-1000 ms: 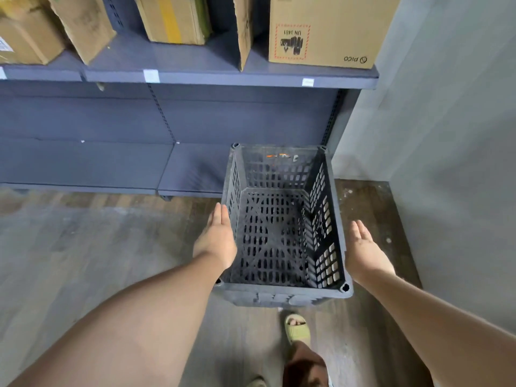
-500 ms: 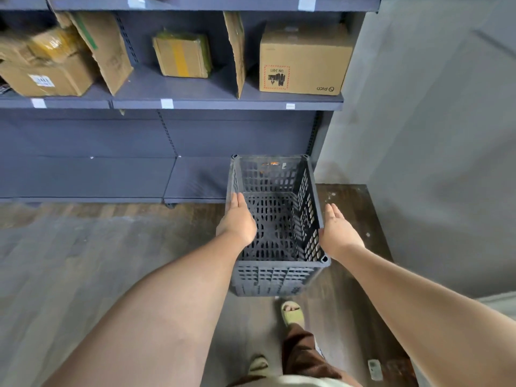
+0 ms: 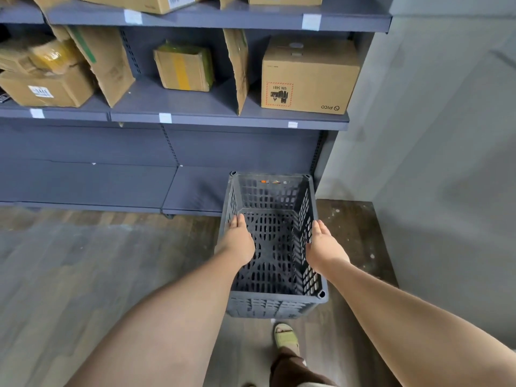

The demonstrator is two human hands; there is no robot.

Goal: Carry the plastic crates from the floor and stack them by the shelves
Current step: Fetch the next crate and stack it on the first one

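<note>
Standing on the floor (image 3: 83, 275) by the shelves (image 3: 223, 118): crate (image 3: 272, 303). Flanked by left grip (image 3: 237, 243) and right grip (image 3: 324, 247), fingers straight, holding nothing.

- Single head-worn view, looking forward and steeply down from standing height.
- Faces the shelves (image 3: 223, 118); wall at right.
- Forearms close; crate (image 3: 272, 298) near, floor (image 3: 83, 275) below.

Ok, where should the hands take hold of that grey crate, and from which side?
Take the grey crate by the rims of its two long side walls, left hand and right hand coming from above, one on each side. The top is open and the slotted walls give fingers purchase.
</note>
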